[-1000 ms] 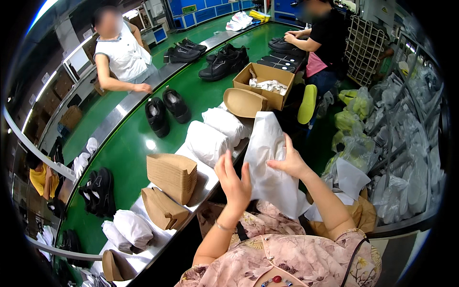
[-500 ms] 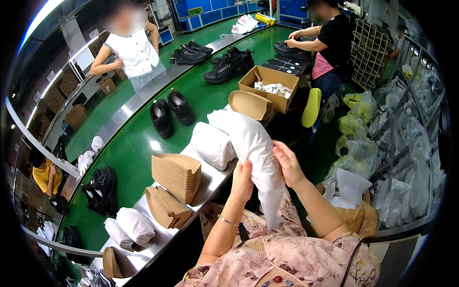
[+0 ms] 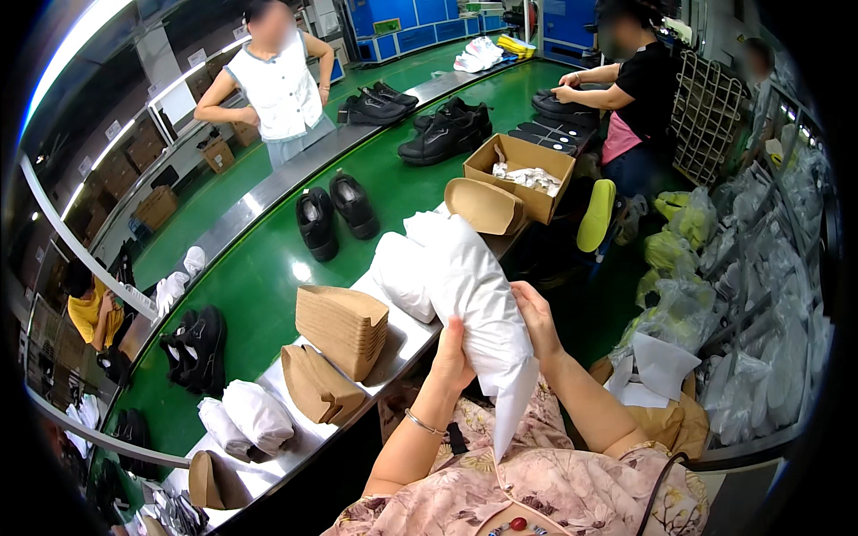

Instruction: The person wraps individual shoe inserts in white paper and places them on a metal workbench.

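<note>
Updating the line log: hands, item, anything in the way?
Left grip, right grip: on opposite sides of long white wrapped bundle. Tapered end sticking out below. Nothing evident blocking; rounded white bundle close left.

Someone in a white top (image 3: 288,94) stood there elbows out, blue cabinets (image 3: 418,41) ran along the back, and plastic bags (image 3: 764,326) kinda swamped the right side.

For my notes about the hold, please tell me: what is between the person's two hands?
In the head view, a white paper-wrapped bundle is held between the left hand and the right hand, touching both.
</note>
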`<action>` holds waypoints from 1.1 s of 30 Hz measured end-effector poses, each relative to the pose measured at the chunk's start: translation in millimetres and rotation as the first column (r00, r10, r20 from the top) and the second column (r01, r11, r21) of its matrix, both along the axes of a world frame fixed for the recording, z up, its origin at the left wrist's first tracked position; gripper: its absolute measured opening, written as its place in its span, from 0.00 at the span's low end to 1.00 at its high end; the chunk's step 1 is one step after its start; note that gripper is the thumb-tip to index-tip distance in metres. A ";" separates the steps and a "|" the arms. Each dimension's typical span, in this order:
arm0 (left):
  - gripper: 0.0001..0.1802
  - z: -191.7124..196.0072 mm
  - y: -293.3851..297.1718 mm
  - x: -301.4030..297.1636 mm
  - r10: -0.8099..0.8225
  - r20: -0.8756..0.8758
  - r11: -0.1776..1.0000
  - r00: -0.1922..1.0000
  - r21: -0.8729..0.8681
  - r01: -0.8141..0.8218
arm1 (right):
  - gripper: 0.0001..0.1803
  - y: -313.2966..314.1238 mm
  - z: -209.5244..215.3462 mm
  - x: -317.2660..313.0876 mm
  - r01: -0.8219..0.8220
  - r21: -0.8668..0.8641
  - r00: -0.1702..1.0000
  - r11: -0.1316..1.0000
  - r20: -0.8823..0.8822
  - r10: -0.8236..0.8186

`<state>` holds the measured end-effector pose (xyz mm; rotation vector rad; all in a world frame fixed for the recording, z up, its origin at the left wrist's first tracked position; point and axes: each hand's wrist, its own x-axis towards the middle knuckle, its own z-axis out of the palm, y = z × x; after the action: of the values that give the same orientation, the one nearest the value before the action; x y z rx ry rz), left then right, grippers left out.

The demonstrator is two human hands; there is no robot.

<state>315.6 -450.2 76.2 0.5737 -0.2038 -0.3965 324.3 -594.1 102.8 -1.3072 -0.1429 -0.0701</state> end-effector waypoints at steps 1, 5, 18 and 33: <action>0.44 -0.5 1.4 -1.3 0.009 -0.055 0.999 0.998 -0.049 -0.012 | 0.15 0.6 1.6 2.5 -0.032 -0.064 0.998 0.997 0.048 0.035; 0.40 10.6 -4.6 2.5 0.181 -0.130 0.981 0.975 -0.045 -0.188 | 0.18 17.3 9.3 3.6 -0.006 0.181 0.989 0.983 -0.145 0.033; 0.38 16.7 18.6 -9.6 0.030 0.050 0.999 0.998 0.026 -0.031 | 0.25 22.7 -16.0 39.7 -0.288 0.243 0.954 0.926 -0.012 0.300; 0.30 37.8 26.8 28.7 0.309 0.083 0.914 0.947 0.249 -0.320 | 0.38 3.7 26.8 23.1 -0.234 -0.461 0.961 0.856 0.027 0.277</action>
<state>344.2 -423.4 114.0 0.8609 -0.0959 -0.0957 347.4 -590.4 129.6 -1.7437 -0.4330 0.1405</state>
